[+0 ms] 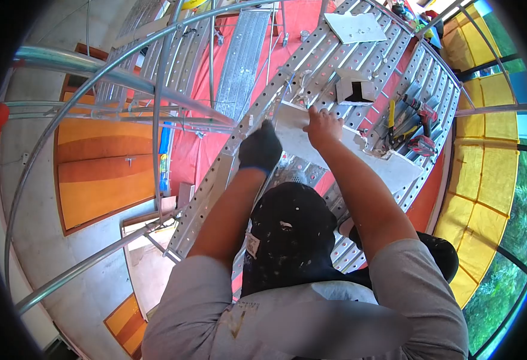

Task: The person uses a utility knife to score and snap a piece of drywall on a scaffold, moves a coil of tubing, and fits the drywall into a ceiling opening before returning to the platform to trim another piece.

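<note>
A long white board (pixel 404 171) lies across the perforated metal scaffold deck in front of me, its right end ragged. My right hand (pixel 325 127), bare, is on the board's far edge with the fingers bent over it and the thumb out to the left. At the board's left end is my left hand (pixel 261 149) in a dark glove, its fingers closed in a fist. Whatever that fist holds is hidden by the glove. Below the hands, my dark, paint-specked trouser leg (pixel 290 234) covers part of the deck.
A red drill (pixel 420 109), a second red power tool (pixel 422 145) and yellow-handled cutters (pixel 391 123) lie to the right. Beyond the board are a white box with a black mark (pixel 355 90) and another white panel (pixel 356 28). Scaffold tubes (pixel 125 75) cross the left side.
</note>
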{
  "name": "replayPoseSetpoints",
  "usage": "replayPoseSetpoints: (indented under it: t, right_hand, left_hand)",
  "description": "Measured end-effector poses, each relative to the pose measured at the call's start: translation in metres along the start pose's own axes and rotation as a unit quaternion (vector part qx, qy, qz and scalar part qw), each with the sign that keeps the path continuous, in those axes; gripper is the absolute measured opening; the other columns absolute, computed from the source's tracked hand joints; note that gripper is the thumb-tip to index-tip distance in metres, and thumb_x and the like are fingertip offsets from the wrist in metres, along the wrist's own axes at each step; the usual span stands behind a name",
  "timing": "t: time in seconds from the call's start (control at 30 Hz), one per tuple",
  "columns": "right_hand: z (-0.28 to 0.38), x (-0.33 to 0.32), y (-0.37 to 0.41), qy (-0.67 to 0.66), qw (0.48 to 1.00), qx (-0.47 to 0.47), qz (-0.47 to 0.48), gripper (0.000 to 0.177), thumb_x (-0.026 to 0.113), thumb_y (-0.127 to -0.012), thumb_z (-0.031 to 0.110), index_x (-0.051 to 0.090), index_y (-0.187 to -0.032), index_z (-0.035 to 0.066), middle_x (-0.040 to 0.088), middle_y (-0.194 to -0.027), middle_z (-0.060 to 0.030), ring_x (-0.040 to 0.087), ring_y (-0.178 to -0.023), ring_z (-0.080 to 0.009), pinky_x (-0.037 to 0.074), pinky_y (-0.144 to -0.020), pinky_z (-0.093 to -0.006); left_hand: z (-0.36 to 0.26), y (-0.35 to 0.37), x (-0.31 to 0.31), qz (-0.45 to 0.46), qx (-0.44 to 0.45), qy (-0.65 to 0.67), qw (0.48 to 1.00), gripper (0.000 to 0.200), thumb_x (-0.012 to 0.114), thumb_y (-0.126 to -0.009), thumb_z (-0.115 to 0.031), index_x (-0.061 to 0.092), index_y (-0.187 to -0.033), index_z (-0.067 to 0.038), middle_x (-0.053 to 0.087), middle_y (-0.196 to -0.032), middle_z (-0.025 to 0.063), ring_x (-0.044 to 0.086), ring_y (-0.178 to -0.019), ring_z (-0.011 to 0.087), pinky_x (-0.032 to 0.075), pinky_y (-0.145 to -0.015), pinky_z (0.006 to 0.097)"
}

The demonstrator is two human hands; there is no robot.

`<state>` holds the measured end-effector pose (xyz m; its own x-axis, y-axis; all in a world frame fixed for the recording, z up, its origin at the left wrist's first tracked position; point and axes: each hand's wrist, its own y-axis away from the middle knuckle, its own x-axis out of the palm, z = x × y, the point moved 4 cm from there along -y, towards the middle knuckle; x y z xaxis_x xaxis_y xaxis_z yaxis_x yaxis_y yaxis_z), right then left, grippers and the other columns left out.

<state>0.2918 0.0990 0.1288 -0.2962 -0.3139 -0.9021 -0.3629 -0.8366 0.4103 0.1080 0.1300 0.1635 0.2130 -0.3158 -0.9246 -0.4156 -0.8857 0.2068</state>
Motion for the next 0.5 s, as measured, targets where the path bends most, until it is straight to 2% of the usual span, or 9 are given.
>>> replayPoseSetpoints:
  t: [0.1, 0.13, 0.23, 0.3, 0.4, 0.5]
  right_hand:
    - [0.001, -0.003, -0.002, 0.014, 1.0, 0.005, 0.014, 0.052, 0.076, -0.089, 0.04, 0.053, -0.13, 0.017, 0.065, -0.129, -0.0103, 0.059, -0.127, -0.0339, 0.045, -0.102, -0.0561]
    - [0.003, 0.002, 0.003, 0.017, 1.0, 0.003, 0.011, 0.052, 0.075, -0.089, 0.04, 0.053, -0.13, 0.017, 0.065, -0.129, -0.0103, 0.059, -0.127, -0.0337, 0.045, -0.102, -0.0558]
    - [0.0, -0.002, -0.001, 0.016, 1.0, 0.004, -0.018, 0.048, 0.073, -0.09, 0.038, 0.054, -0.129, 0.017, 0.065, -0.127, -0.0102, 0.06, -0.126, -0.033, 0.045, -0.101, -0.0546]
    - [0.001, 0.006, 0.002, 0.003, 1.0, -0.004, -0.015, 0.042, 0.07, -0.091, 0.034, 0.057, -0.128, 0.018, 0.065, -0.125, -0.0103, 0.06, -0.125, -0.0321, 0.043, -0.102, -0.0531]
    - [0.003, -0.001, 0.006, 0.003, 1.0, -0.001, 0.002, 0.044, 0.072, -0.09, 0.034, 0.057, -0.128, 0.018, 0.065, -0.126, -0.011, 0.06, -0.125, -0.0329, 0.044, -0.102, -0.0532]
    - [0.001, 0.001, 0.005, 0.011, 1.0, -0.002, 0.009, 0.051, 0.075, -0.09, 0.039, 0.054, -0.13, 0.017, 0.065, -0.128, -0.0101, 0.06, -0.126, -0.0334, 0.045, -0.102, -0.0541]
  left_hand:
    - [-0.003, -0.001, 0.01, 0.008, 0.004, 0.016, 1.0, 0.029, 0.048, -0.094, -0.019, 0.06, -0.114, -0.001, 0.072, -0.087, 0.0275, 0.073, -0.083, 0.0436, 0.057, -0.073, 0.0561]
    - [0.0, 0.01, 0.01, 0.041, -0.012, -0.003, 0.999, 0.03, 0.048, -0.094, -0.019, 0.06, -0.116, -0.001, 0.073, -0.09, 0.0267, 0.073, -0.084, 0.044, 0.057, -0.074, 0.0554]
    - [0.001, 0.039, -0.005, 0.02, -0.012, 0.029, 0.999, 0.031, 0.049, -0.095, -0.02, 0.06, -0.117, -0.001, 0.074, -0.088, 0.025, 0.073, -0.083, 0.0438, 0.058, -0.074, 0.0546]
    - [0.001, 0.023, -0.003, 0.02, 0.007, -0.01, 1.0, 0.035, 0.051, -0.097, -0.024, 0.057, -0.121, 0.0, 0.074, -0.089, 0.0239, 0.073, -0.082, 0.0435, 0.058, -0.073, 0.0537]
    - [-0.001, -0.017, 0.015, 0.031, 0.011, -0.003, 0.999, 0.036, 0.052, -0.096, -0.025, 0.054, -0.123, -0.002, 0.073, -0.093, 0.0244, 0.073, -0.082, 0.0429, 0.058, -0.074, 0.0537]
    - [0.005, 0.022, 0.012, 0.067, -0.027, -0.011, 0.997, 0.033, 0.05, -0.096, -0.023, 0.055, -0.12, -0.001, 0.073, -0.091, 0.0247, 0.073, -0.082, 0.0424, 0.058, -0.073, 0.0549]
